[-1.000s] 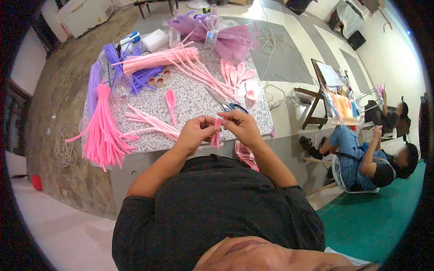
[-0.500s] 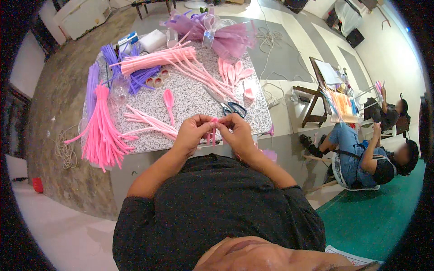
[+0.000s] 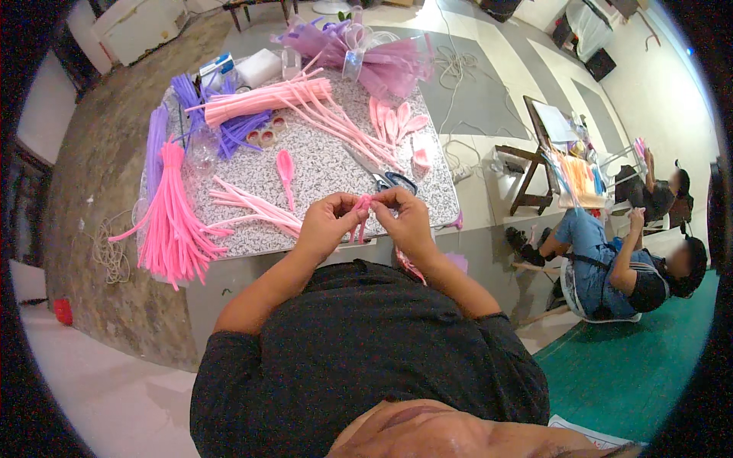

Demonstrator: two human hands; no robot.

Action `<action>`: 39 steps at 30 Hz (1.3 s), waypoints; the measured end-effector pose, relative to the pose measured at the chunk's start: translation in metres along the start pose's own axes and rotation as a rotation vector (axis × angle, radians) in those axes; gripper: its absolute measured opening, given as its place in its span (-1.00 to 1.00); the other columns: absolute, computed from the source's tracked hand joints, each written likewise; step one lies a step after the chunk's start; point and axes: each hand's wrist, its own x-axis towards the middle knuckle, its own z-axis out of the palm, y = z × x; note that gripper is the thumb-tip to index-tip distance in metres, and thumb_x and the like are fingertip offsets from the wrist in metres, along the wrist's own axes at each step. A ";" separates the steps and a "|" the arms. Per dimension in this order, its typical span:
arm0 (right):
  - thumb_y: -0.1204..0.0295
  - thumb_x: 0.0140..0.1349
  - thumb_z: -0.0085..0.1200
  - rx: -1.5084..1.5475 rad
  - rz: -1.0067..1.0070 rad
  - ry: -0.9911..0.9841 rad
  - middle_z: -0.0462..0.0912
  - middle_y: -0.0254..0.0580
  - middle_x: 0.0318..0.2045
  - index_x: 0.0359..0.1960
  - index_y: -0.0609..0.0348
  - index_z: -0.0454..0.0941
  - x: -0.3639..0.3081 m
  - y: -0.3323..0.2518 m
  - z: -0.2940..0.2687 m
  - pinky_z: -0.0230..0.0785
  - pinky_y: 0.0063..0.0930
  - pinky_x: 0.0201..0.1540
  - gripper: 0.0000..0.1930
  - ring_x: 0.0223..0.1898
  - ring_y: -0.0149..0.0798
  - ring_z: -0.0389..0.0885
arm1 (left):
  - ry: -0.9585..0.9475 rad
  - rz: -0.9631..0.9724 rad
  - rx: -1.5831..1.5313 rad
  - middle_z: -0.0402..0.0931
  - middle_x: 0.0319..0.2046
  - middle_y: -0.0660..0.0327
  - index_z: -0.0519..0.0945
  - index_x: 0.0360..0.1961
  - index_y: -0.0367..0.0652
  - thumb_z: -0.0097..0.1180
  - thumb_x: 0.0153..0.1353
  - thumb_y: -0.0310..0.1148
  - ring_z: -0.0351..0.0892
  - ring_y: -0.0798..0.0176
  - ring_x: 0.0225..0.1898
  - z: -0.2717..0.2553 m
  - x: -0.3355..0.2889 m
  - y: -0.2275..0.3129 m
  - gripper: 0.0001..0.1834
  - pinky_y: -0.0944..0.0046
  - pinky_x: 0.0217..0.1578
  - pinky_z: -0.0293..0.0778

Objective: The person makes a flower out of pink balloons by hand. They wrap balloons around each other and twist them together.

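Both hands are together just past the counter's near edge, in front of the torso. The left hand (image 3: 330, 217) has thumb and fingers pinched on a small pink piece (image 3: 364, 204); the right hand (image 3: 402, 217) pinches the same piece from the other side, fingertips close to those of the left. Short pink ends hang below the grip; how the piece is folded or wound is too small to tell. Counter (image 3: 321, 172): speckled grey-white top. Scissors (image 3: 398, 182) lie just beyond the right hand, dark blue handles toward the person, blades pointing away and to the left. A single pink petal (image 3: 285, 166) lies beyond the left hand, and several loose pale stems (image 3: 256, 208) lie to the left of that hand. Far left, a bright pink bundle (image 3: 174, 217) fans out over the near edge, with a lilac bundle (image 3: 157, 145) behind it. Mid-counter, a pale pink bundle (image 3: 267, 103) lies across purple stems (image 3: 246, 131); tape rolls (image 3: 267, 138) sit just beside these. Right of centre, a cluster of pale petals (image 3: 391, 120). At the far edge, a mauve bouquet (image 3: 389, 67) and a white block (image 3: 258, 69). A person in denim (image 3: 595, 259) sits to the right, well apart from the counter.
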 end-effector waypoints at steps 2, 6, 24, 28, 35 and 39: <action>0.49 0.04 0.11 -0.031 -0.063 0.004 0.57 -0.17 -0.54 -0.45 0.31 0.50 0.000 0.002 0.001 0.39 -0.50 -0.36 -0.88 -0.47 -0.38 0.54 | -0.006 -0.006 -0.022 0.55 -0.46 0.26 0.53 -0.30 -0.29 0.17 0.09 -0.34 0.45 0.47 -0.47 0.000 0.000 0.000 -0.77 0.48 -0.42 0.37; 0.52 0.02 0.12 -0.060 -0.076 0.006 0.56 -0.16 -0.55 -0.47 0.30 0.49 -0.003 0.001 0.003 0.38 -0.50 -0.38 -0.90 -0.48 -0.37 0.53 | 0.025 -0.040 -0.053 0.54 -0.48 0.28 0.53 -0.30 -0.28 0.17 0.10 -0.33 0.45 0.49 -0.48 0.000 0.000 0.003 -0.77 0.51 -0.45 0.34; 0.53 0.06 0.14 -0.102 -0.094 -0.061 0.55 -0.25 -0.51 -0.37 0.28 0.51 -0.006 0.005 0.016 0.34 -0.59 -0.37 -0.88 -0.44 -0.47 0.51 | 0.146 -0.102 -0.129 0.53 -0.46 0.27 0.55 -0.34 -0.29 0.13 0.11 -0.39 0.47 0.46 -0.44 -0.003 0.003 0.008 -0.83 0.48 -0.39 0.39; 0.49 0.09 0.12 0.159 0.170 -0.145 0.55 -0.31 -0.48 -0.30 0.29 0.51 -0.005 0.010 0.018 0.35 -0.58 -0.35 -0.84 -0.43 -0.49 0.49 | 0.209 -0.005 -0.185 0.52 -0.46 0.29 0.55 -0.35 -0.24 0.14 0.11 -0.37 0.44 0.45 -0.45 -0.007 0.009 -0.010 -0.85 0.47 -0.39 0.37; 0.34 0.23 -0.06 0.121 0.164 -0.308 0.55 -0.24 -0.56 -0.44 0.38 0.50 0.008 0.006 0.023 0.33 -0.58 -0.42 -0.72 -0.51 -0.46 0.47 | 0.283 0.049 -0.324 0.51 -0.43 0.27 0.53 -0.34 -0.24 0.14 0.10 -0.41 0.44 0.44 -0.36 -0.004 0.010 -0.006 -0.87 0.41 -0.30 0.36; 0.33 0.25 -0.11 0.216 0.176 -0.348 0.54 -0.26 -0.59 -0.47 0.40 0.50 0.011 0.012 0.041 0.33 -0.55 -0.42 -0.68 -0.50 -0.48 0.46 | 0.355 0.027 -0.417 0.52 -0.41 0.27 0.52 -0.31 -0.21 0.14 0.12 -0.37 0.47 0.43 -0.42 -0.005 0.009 -0.007 -0.84 0.43 -0.45 0.42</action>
